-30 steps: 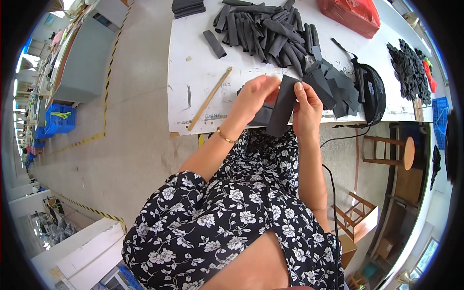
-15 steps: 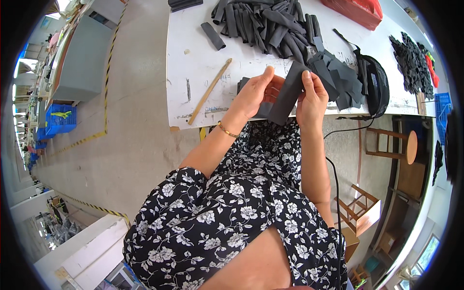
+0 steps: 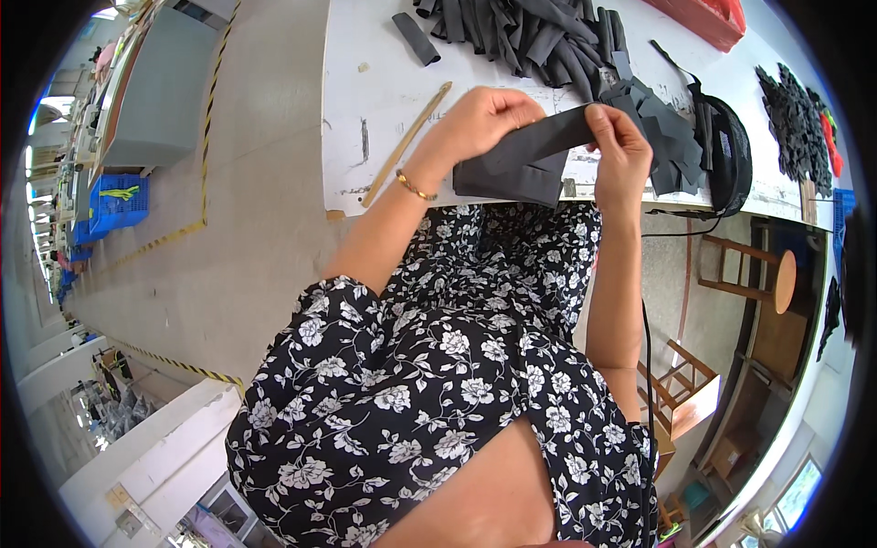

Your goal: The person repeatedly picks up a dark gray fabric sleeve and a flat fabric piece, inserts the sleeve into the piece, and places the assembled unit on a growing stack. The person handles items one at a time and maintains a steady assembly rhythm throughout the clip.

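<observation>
Between my hands a black fabric strip [image 3: 553,134] is stretched out at a slant, its right end higher. My left hand [image 3: 482,123] is closed at the strip's left end, with its fingertips partly hidden. The thumb and fingers of my right hand [image 3: 623,151] pinch the other end. Just under the strip, a stack of flat black fabric pieces [image 3: 512,187] lies at the table's near edge. Beyond my hands is a heap of rolled or folded black strips [image 3: 548,41]. Flat black pieces [image 3: 671,137] lie spread to the right of my right hand.
A wooden stick [image 3: 406,142] lies on the white table [image 3: 356,100] at the left, with a lone black roll [image 3: 416,38] beyond it. To the right are a black mesh bag [image 3: 728,151] and a dark heap [image 3: 793,128]. A red package [image 3: 708,18] sits far back. Wooden stools [image 3: 749,274] stand at right.
The strip has turned from nearly upright to a flatter slant. My left hand has gone from open fingers to gripping its left end, and my right hand has moved rightward.
</observation>
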A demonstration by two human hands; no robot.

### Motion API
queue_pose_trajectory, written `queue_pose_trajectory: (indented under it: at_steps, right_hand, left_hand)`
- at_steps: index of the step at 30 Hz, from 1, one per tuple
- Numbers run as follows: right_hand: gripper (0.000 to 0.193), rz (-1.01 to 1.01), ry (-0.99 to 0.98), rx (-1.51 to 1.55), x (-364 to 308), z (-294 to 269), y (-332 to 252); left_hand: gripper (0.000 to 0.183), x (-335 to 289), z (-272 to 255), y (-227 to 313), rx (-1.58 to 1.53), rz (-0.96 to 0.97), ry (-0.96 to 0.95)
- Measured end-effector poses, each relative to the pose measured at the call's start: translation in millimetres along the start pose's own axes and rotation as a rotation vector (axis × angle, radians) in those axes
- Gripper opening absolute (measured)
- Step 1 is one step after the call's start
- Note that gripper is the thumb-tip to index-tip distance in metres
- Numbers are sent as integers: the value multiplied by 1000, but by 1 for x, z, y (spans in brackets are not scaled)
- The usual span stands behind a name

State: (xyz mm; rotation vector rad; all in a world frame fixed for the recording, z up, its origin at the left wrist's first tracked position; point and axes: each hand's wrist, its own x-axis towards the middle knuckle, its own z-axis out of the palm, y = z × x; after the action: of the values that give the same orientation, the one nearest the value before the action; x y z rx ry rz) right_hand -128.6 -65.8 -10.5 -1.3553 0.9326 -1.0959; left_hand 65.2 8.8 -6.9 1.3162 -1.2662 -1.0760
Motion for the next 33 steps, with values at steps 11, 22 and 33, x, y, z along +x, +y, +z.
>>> queue_pose_trajectory:
  at_steps: [11,22,33]
  right_hand:
    - [22,23,163,-216,-18,6,66]
    - [16,-367,300,-1081,28,-64,82]
    - [27,-487,-130,-1672,56,-93,104]
  left_hand:
    - [20,-17,-37,-63,123,-142,293]
    - [38,97,-162,-156,132,-183,1173]
    - [26,111,-158,-155,10,-281,924]
